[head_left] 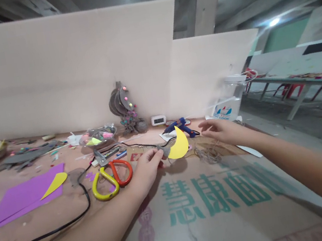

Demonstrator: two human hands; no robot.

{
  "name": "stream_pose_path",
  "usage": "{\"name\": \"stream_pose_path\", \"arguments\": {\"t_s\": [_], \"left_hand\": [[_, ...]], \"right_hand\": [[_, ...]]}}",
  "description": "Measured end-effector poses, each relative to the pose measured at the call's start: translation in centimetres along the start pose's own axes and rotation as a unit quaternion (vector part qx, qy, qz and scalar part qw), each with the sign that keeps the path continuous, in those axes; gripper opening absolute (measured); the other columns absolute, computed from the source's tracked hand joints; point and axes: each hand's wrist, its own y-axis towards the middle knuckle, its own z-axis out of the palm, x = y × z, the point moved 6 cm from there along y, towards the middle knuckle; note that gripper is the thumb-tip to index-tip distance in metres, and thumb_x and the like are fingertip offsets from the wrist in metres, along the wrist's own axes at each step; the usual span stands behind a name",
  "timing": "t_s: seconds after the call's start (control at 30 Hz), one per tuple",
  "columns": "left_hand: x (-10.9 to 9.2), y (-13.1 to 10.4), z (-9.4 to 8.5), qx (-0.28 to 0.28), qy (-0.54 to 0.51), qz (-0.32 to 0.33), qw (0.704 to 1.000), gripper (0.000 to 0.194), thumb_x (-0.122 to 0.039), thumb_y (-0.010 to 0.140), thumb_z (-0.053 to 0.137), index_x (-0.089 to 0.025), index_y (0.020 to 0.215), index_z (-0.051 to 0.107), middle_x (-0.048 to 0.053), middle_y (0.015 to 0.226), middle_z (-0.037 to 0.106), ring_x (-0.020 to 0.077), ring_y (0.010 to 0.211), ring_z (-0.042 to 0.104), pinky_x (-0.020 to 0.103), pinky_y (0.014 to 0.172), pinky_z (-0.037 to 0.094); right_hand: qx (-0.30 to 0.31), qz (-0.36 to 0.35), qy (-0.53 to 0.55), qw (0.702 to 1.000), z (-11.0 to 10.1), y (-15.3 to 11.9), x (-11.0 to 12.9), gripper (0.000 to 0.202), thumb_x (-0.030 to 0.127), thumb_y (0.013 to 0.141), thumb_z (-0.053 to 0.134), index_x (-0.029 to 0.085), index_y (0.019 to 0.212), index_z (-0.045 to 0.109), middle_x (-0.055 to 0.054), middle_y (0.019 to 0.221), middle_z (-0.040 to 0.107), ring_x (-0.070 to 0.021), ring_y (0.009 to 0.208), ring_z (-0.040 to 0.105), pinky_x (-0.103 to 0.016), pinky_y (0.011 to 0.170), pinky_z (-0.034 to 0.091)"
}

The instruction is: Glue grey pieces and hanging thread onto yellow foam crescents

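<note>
My left hand [150,166] pinches a small grey piece joined to a yellow crescent-moon cutout [180,145], raised a little above the cardboard. My right hand [220,130] hovers to the right of it, fingers stretched out and slightly spread, holding nothing. Between the two hands, farther back, a blue glue gun [182,123] lies on its side, partly behind the crescent. Tangled thin cord [208,155] rests on the cardboard below my right hand. Scissors [105,185] with one yellow and one red handle lie just left of my left hand.
Printed cardboard [199,234] covers the table's front. Purple sheets [24,194] with a yellow scrap and a black cable [49,231] lie left. Behind stand a grey beaded ornament [122,102], a small digital clock [158,119], a clear tub [227,100] and a pale board.
</note>
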Motion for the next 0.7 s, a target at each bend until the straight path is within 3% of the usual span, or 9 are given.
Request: {"name": "stream_pose_path", "arguments": {"t_s": [0.17,0.23,0.33,0.5,0.7], "left_hand": [[-0.2,-0.2,0.1,0.004,0.016,0.002,1.0,0.028,-0.042,0.079,0.05,-0.015,0.07,0.056,-0.003,0.056,0.051,0.0072,0.051,0.046,0.017,0.049,0.036],[-0.2,-0.1,0.2,0.01,0.011,0.006,1.0,0.029,-0.043,0.078,0.051,-0.016,0.068,0.055,-0.003,0.056,0.052,0.0075,0.051,0.047,0.018,0.049,0.036],[-0.1,0.0,0.3,0.01,0.001,0.001,1.0,0.029,-0.043,0.076,0.053,-0.016,0.066,0.055,-0.003,0.055,0.052,0.0079,0.05,0.046,0.018,0.048,0.035],[-0.3,0.0,0.3,0.001,-0.002,-0.014,1.0,0.027,-0.041,0.075,0.053,-0.016,0.064,0.055,-0.003,0.055,0.054,0.0085,0.051,0.048,0.019,0.049,0.034],[-0.1,0.1,0.3,0.01,-0.007,0.002,1.0,0.027,-0.042,0.075,0.053,-0.016,0.065,0.055,-0.003,0.059,0.055,0.0089,0.052,0.048,0.02,0.05,0.034]], "right_hand": [[-0.05,-0.005,-0.031,0.998,2.3,4.5,-1.8,0.061,0.036,0.074,0.057,0.019,0.13,0.042,-0.012,0.124,0.054,-0.025,0.1,0.058,-0.034,0.081,0.048],[-0.054,0.039,-0.002,0.998,3.3,6.3,-2.6,0.062,0.038,0.072,0.06,0.014,0.127,0.045,-0.014,0.121,0.056,-0.0264,0.102,0.058,-0.034,0.082,0.047],[-0.047,0.051,0.032,0.997,4.6,7.8,-2.1,0.053,0.039,0.072,0.06,0.013,0.117,0.052,-0.013,0.111,0.063,-0.024,0.095,0.061,-0.031,0.079,0.048],[-0.054,0.066,0.042,0.995,5.6,7.7,-0.2,0.043,0.044,0.071,0.06,0.01,0.098,0.06,-0.013,0.088,0.068,-0.0234,0.075,0.063,-0.028,0.062,0.047],[-0.025,0.072,0.041,0.996,4.9,6.9,0.1,0.034,0.045,0.072,0.056,0.012,0.074,0.065,-0.007,0.061,0.065,-0.017,0.056,0.058,-0.025,0.05,0.042]]}}
